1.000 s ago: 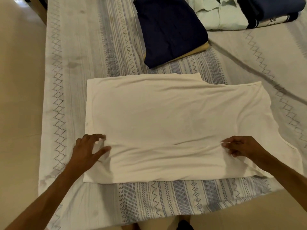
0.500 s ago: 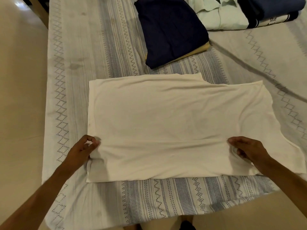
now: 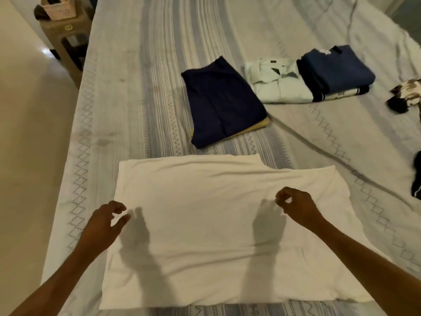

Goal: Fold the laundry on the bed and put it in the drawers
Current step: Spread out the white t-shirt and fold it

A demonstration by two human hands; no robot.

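A white T-shirt lies spread flat on the striped bed sheet, near the bed's front edge. My left hand hovers over the shirt's left edge with its fingers loosely curved and the thumb apart, holding nothing. Over the shirt's right half my right hand hangs with its fingers curled and thumb against fingertips, no cloth in it. Both hands throw shadows on the shirt below them, so they are off the fabric.
Behind the shirt lies a folded navy garment on a yellow one. Further right are a folded pale green shirt and a blue folded stack. Loose patterned cloth and a dark garment sit at the right edge. A stool stands at the bed's far left.
Both hands have let go of the shirt's folded edge and lifted off it. The view has tilted up, showing more of the bed.
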